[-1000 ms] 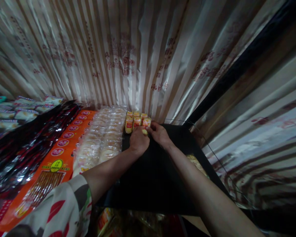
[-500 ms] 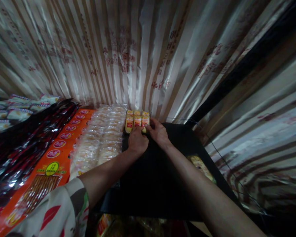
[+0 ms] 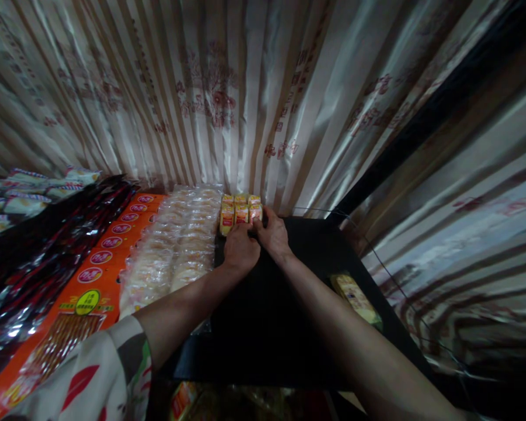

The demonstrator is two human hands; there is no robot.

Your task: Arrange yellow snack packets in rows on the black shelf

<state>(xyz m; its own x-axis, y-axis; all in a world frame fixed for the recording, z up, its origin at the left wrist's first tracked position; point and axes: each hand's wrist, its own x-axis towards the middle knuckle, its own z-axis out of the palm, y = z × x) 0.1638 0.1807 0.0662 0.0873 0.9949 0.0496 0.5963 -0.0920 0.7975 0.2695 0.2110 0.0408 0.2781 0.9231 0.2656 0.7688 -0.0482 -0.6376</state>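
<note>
Several small yellow and red packets (image 3: 239,210) stand in tight rows at the back of a black shelf surface (image 3: 272,316), against a striped shiny curtain. My left hand (image 3: 241,248) is curled just in front of them, fingers touching the front row. My right hand (image 3: 272,234) presses fingers against the right side of the front row. Whether either hand grips a packet is hidden by the fingers.
Clear-wrapped pale round biscuits (image 3: 175,245) lie in rows left of the packets. Further left are orange boxes (image 3: 100,275), black shiny packets (image 3: 35,257) and white packets (image 3: 21,190). A yellowish packet (image 3: 355,298) lies below the shelf's right edge. The curtain (image 3: 254,99) closes off the back.
Both hands have moved slightly forward and left against the packets. The loose packet that stood at the right of the front row now sits flush with the rows.
</note>
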